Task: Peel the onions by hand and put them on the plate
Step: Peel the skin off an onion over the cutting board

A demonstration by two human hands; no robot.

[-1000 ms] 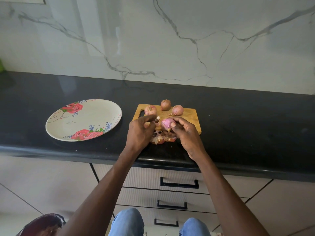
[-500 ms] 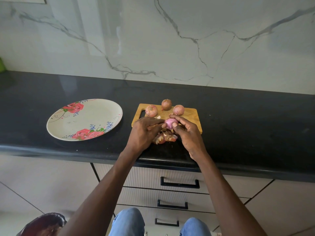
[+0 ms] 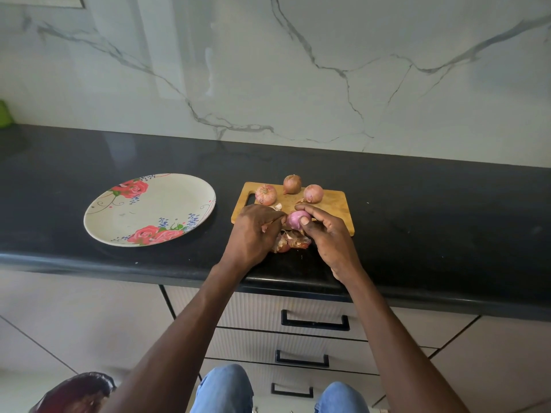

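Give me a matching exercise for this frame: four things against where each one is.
Things:
1. peeled onion
2. onion skins
3. floral plate
4. three unpeeled onions

Places:
A. far edge of the cutting board
B. on the counter, left of the board
C. held between both hands
D. piled below the hands, at the board's near edge

Pairs: 1-C, 2-D, 3-B, 4-A

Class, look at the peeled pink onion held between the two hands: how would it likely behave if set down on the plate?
The peeled onion looks round and smooth, so it would probably roll on the shallow plate. Its glossy surface suggests it may be slippery. It seems firm, since the right hand pinches it without denting it.
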